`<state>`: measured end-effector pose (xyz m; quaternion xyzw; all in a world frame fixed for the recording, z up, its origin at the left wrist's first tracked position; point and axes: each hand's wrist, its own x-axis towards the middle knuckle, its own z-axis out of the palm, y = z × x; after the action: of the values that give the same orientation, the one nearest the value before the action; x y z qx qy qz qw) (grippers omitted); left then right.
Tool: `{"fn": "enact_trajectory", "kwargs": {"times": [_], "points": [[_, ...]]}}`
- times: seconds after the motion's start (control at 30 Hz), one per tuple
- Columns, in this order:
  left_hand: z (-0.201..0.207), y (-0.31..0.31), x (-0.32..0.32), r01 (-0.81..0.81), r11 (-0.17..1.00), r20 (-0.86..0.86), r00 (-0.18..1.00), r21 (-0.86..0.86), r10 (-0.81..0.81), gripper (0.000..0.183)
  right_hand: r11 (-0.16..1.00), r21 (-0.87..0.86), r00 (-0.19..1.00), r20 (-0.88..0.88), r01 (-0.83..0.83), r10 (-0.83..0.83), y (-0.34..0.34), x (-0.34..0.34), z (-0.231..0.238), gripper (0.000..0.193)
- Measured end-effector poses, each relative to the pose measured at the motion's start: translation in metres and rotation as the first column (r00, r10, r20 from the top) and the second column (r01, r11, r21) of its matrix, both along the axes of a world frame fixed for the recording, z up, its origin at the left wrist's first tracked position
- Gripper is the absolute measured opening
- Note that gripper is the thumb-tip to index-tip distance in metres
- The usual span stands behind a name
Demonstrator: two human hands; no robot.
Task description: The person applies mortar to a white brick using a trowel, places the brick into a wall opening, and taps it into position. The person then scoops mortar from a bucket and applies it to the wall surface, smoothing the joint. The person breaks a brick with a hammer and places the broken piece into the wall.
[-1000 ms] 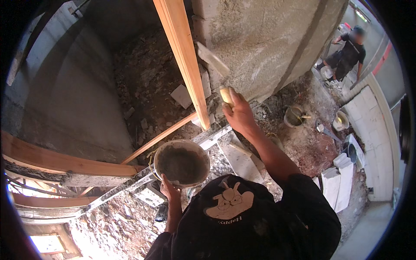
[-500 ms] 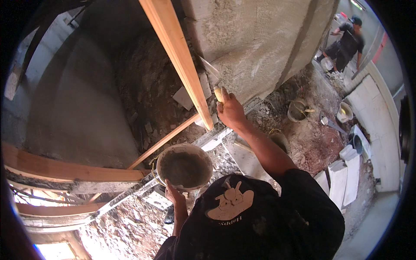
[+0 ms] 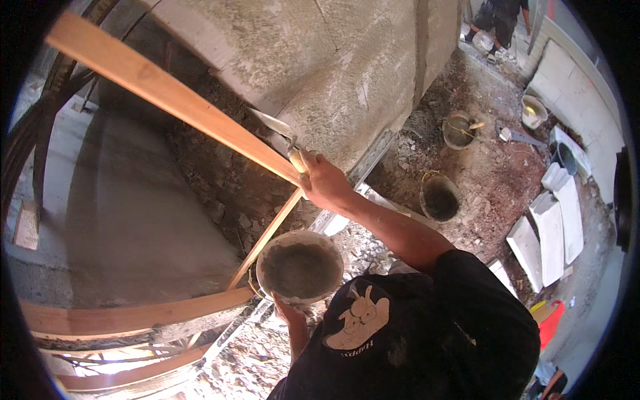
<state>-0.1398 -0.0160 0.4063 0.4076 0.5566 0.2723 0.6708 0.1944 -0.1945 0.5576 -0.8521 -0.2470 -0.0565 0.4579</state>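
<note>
My right hand (image 3: pixel 325 184) is closed around the handle of a trowel (image 3: pixel 271 125), whose metal blade points up and left, close to the lower edge of a rough plastered wall (image 3: pixel 340 73). Below it, my left hand (image 3: pixel 291 315) grips the near side of a round bucket (image 3: pixel 300 239), which is held up with its mouth facing me. Grey wet mortar (image 3: pixel 300 272) lies inside the bucket. Part of the left hand is hidden under the bucket. A wooden post (image 3: pixel 177 103) slants past the trowel, its lower end beside my right hand.
Horizontal wooden beams (image 3: pixel 133 313) cross the lower left. On the rubble floor to the right stand a mortar bucket (image 3: pixel 424 199), another bucket (image 3: pixel 459 141) and a pale bucket (image 3: pixel 533 121). White blocks (image 3: pixel 548 230) lie further right. A person (image 3: pixel 499 20) is at the far upper right.
My view has shifted, so the post slants more and the wall sits further left. The trowel remains in my right hand and the bucket in my left.
</note>
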Motion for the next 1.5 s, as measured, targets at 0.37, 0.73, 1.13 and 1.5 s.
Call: {"fn": "enact_trajectory", "kwargs": {"times": [0.37,0.73,1.13,1.5], "points": [[0.017,-0.023,0.008,0.073,0.997,0.015,0.997,0.007,-0.073,0.072,0.972,-0.176,0.975,-0.19,-0.153,0.119,-0.007,-0.001,0.047,0.059],[0.006,-0.023,0.011,0.062,0.998,0.045,0.997,0.023,-0.063,0.069,0.987,-0.06,0.97,-0.204,-0.15,0.135,0.004,-0.002,0.041,0.062],[0.021,-0.024,0.027,0.04,0.996,0.139,0.989,0.082,-0.052,0.066,0.992,0.026,0.957,-0.263,-0.123,0.126,-0.004,-0.022,0.022,0.063],[0.051,-0.028,0.07,0.078,0.937,-0.121,0.992,0.341,-0.038,0.047,0.653,-0.27,0.686,-0.485,-0.708,0.543,-0.103,-0.093,-0.098,0.048]]}}
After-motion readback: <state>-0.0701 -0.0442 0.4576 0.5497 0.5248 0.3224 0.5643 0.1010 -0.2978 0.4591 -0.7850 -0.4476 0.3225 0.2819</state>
